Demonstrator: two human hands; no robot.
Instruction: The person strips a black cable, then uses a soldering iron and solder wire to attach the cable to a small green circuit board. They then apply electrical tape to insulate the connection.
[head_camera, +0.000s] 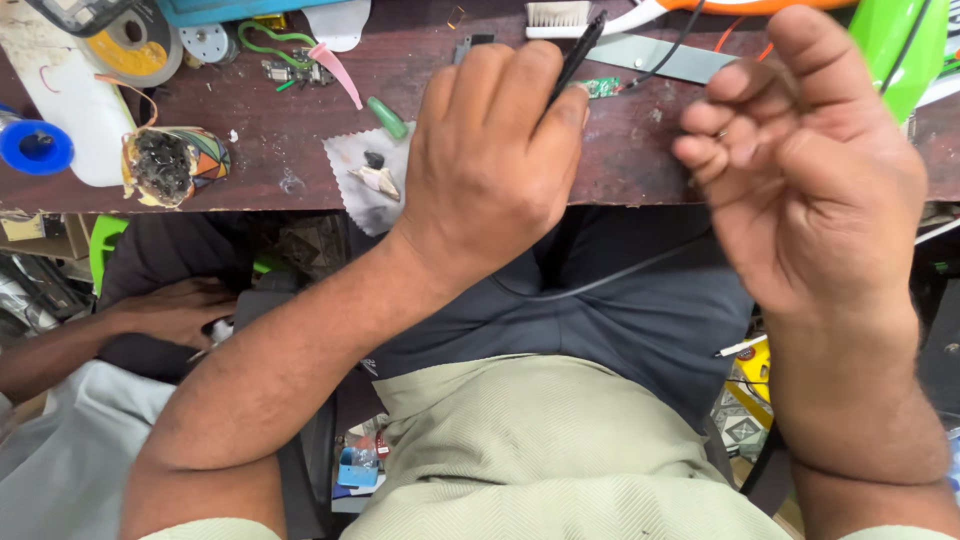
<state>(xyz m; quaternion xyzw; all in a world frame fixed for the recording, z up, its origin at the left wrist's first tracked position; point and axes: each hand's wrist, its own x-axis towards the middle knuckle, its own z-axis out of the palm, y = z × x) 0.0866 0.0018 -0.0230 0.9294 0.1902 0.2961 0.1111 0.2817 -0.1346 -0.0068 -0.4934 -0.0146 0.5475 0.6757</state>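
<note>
The slim black pen-shaped probe (578, 55) with its trailing thin cable sits pinched in the left hand (495, 165), over the dark wooden bench's (280, 150) edge beside a small green circuit board (602, 88). It looks light and stiff, best gripped mid-shaft; the right hand (810, 165) hangs loosely curled, empty.

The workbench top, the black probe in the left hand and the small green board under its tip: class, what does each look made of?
Workbench top: looks like dark brown wood or laminate, matt, scuffed and stained.
Black probe in the left hand: probably plastic, smooth with a slight sheen, thin cable trailing off.
Green board: seems a circuit board, with tiny pale parts on it; too small to be sure.
</note>
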